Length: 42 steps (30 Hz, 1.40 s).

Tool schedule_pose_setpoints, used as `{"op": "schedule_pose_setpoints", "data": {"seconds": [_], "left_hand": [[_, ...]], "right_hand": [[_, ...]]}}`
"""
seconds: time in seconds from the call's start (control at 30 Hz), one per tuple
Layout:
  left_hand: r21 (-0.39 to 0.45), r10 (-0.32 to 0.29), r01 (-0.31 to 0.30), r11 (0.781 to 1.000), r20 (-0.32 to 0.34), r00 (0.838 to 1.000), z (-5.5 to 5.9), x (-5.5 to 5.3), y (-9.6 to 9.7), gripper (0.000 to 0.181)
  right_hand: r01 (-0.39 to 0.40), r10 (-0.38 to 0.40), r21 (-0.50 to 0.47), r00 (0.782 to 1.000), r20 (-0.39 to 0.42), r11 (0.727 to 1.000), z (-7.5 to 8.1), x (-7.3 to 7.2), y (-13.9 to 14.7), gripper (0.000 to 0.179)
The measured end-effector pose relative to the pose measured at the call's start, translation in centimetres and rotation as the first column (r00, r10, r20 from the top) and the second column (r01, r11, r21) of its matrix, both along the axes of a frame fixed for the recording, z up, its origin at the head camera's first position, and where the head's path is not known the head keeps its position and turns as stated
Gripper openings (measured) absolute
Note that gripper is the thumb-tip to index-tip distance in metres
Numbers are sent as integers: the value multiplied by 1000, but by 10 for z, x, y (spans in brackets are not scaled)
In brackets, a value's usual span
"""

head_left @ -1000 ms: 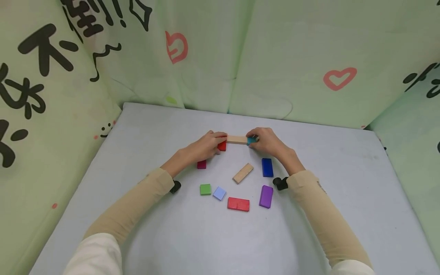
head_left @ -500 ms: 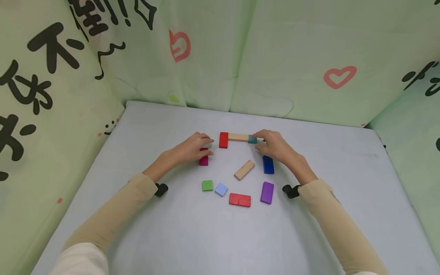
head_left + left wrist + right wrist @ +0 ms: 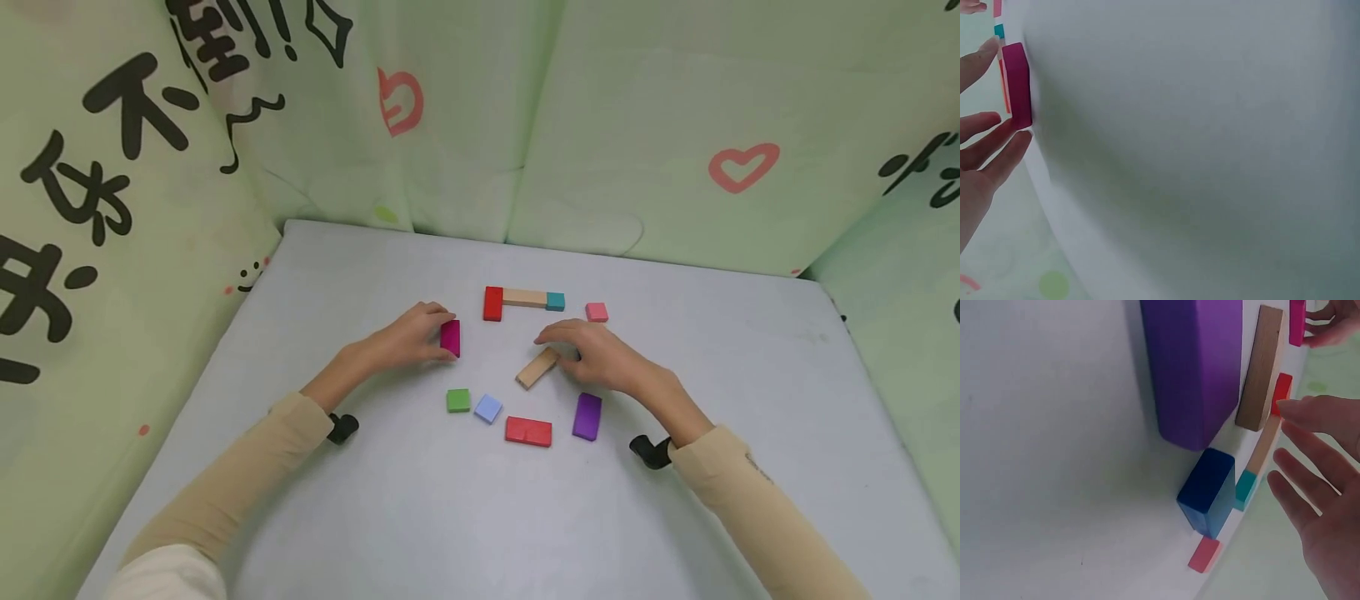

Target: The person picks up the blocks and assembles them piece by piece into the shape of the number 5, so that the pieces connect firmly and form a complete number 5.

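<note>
In the head view my left hand (image 3: 414,337) pinches a magenta block (image 3: 450,338) by its two ends, fingers at the far end and thumb at the near one. The left wrist view shows the same magenta block (image 3: 1017,86) between the fingertips. My right hand (image 3: 600,354) hovers with loosely bent fingers near a plain wooden block (image 3: 537,368). It hides a blue block (image 3: 1207,490), visible in the right wrist view. Nothing lies between the right fingers there. Further back, a red block (image 3: 492,303), a wooden block (image 3: 524,297) and a teal block (image 3: 555,302) form a joined row.
A pink block (image 3: 596,312) lies right of the row. Nearer me are a green block (image 3: 458,400), a light blue block (image 3: 488,408), a red block (image 3: 528,431) and a purple block (image 3: 587,416). Printed green cloth (image 3: 615,125) walls the white table (image 3: 450,517).
My left hand has left the red block and taken hold of the magenta one. My right hand has let go of the teal block and moved nearer me, uncovering the pink block.
</note>
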<state>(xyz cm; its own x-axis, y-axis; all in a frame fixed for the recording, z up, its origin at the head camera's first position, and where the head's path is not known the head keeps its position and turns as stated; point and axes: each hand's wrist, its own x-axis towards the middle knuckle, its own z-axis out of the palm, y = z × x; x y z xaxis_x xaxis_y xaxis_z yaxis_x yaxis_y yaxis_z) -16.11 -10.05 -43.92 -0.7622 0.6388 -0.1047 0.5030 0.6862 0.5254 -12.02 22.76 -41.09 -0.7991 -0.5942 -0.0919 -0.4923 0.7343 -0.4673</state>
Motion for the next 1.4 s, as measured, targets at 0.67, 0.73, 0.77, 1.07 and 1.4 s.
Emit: {"op": "schedule_pose_setpoints", "data": {"seconds": [0.67,0.73,0.77,1.07,1.4], "left_hand": [[10,-33,34,999,-40,999,-8,3,14,59],[9,-42,43,999,-48,998,-9,3,15,59],[9,-47,47,999,-49,998,-9,4,16,59],[4,-66,66,998,-21,998,-10,5,28,60],[-8,-75,75,997,-9,997,-10,8,40,61]], "right_hand": [[-146,147,17,984,-100,989,-14,13,-14,35],[-145,146,16,982,-118,989,-14,12,-15,32],[-144,145,17,981,-126,990,-14,11,-16,31],[-78,78,0,989,-128,997,-11,-2,-20,28],[-49,50,11,993,-111,999,-13,-22,-26,28]]}}
